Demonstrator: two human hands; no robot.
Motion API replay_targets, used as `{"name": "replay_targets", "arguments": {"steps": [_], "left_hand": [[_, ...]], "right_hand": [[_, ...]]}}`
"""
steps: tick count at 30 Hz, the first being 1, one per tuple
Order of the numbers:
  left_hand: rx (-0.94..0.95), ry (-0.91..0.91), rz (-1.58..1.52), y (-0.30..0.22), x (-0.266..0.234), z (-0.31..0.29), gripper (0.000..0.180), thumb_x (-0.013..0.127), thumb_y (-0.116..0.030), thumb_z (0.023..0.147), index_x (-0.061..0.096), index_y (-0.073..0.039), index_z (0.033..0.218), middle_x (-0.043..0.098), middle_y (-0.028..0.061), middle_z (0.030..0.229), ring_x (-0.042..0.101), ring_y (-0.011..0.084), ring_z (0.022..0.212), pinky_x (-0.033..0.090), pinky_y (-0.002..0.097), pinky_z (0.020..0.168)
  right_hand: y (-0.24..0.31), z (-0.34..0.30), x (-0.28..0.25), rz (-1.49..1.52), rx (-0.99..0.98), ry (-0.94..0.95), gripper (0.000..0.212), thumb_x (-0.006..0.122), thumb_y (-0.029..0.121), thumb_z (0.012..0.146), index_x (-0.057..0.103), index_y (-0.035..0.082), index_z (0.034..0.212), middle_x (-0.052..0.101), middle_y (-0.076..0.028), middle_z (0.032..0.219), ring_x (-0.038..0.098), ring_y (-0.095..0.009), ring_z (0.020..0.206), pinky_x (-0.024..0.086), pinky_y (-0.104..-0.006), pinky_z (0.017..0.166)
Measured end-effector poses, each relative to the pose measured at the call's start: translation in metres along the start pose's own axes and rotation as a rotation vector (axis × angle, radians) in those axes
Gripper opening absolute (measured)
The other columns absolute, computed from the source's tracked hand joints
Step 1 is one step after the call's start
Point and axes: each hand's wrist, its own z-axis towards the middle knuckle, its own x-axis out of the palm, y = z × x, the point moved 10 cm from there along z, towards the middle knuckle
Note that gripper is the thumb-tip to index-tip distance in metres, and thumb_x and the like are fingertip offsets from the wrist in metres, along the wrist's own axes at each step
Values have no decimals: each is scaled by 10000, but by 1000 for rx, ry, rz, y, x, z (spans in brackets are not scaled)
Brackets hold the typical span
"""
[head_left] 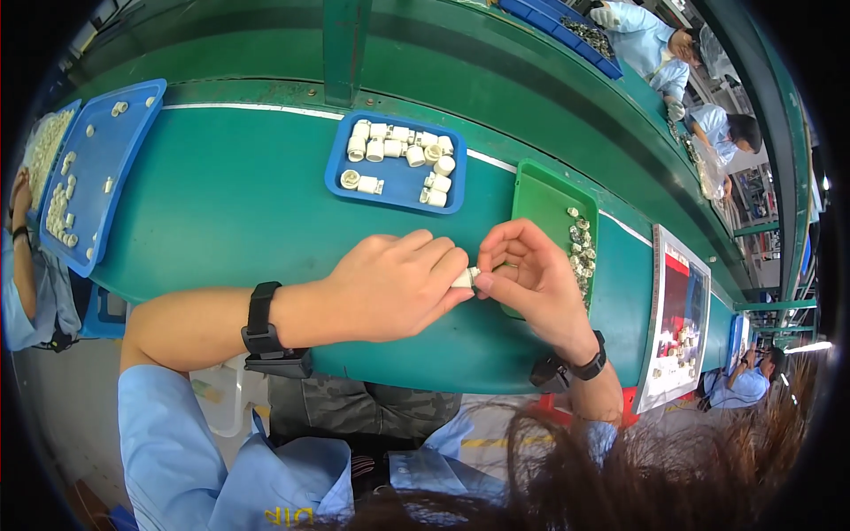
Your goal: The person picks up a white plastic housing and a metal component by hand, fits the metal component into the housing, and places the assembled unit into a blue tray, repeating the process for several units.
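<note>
Strands of dark hair [717, 473] sweep over the near foreground, below and right of the green tray [542, 199], blocking part of the floor. Just left of that tray's near end, the left hand [398, 285] is closed around a small white part [462, 280], whose end pokes out past the fingertips. The right hand [536, 283] overlaps the tray's near end and hides some of it; its thumb and forefinger curl in at the part's tip, though fingers crowd the spot and I cannot tell whether they pinch it. Small metallic pieces [581, 252] lie along the tray's right side. Left of the green tray, a blue tray [403, 183] holds larger white fittings [416, 156]; much farther left, a bigger blue tray [99, 168] carries scattered white bits [58, 212], with a co-worker [31, 265] beyond. Right of the green tray leans a framed sheet [680, 310]. Above and right of it, across a green partition [496, 97], two people in pale blue [644, 37] sit at work.
</note>
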Motion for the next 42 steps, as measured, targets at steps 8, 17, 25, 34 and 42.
{"name": "replay_targets", "arguments": {"steps": [8, 17, 25, 34, 42], "left_hand": [[-73, -2, 86, 8, 8, -2, 261, 738, -277, 966, 586, -65, 958, 622, 60, 859, 671, 228, 785, 542, 361, 581], [-94, 2, -30, 12, 11, -4, 268, 714, -277, 1001, 571, -54, 959, 623, 82, 842, 680, 266, 777, 544, 398, 576], [-67, 31, -137, 5, 3, -2, 265, 723, -278, 992, 575, -59, 967, 634, 74, 847, 682, 256, 782, 534, 397, 564], [65, -22, -125, -8, -2, -2, 284, 761, -281, 949, 568, -73, 963, 597, 45, 821, 651, 226, 748, 520, 367, 542], [74, 9, -133, -8, -1, -6, 303, 780, -301, 912, 566, -88, 944, 554, 44, 838, 605, 218, 705, 478, 362, 525]], "right_hand": [[-12, 8, -4, 60, -41, -95, 360, 730, -51, 960, 538, 7, 1258, 616, -54, 1117, 617, -96, 1037, 555, -246, 901], [-8, 10, -3, 113, -104, -44, 327, 734, -62, 953, 533, 27, 1195, 624, -66, 1113, 618, -97, 1013, 550, -249, 903], [5, 8, -4, 208, 0, 86, 339, 764, -17, 939, 543, 33, 1190, 635, -54, 1010, 638, -116, 918, 580, -272, 800], [-6, 6, 2, 264, 35, 223, 338, 791, 20, 935, 566, 38, 1186, 632, -36, 996, 633, -114, 905, 591, -272, 756], [-17, 1, 17, 333, 119, 315, 242, 771, 37, 983, 564, 64, 1105, 631, -31, 1026, 636, -109, 923, 591, -270, 755]]}}
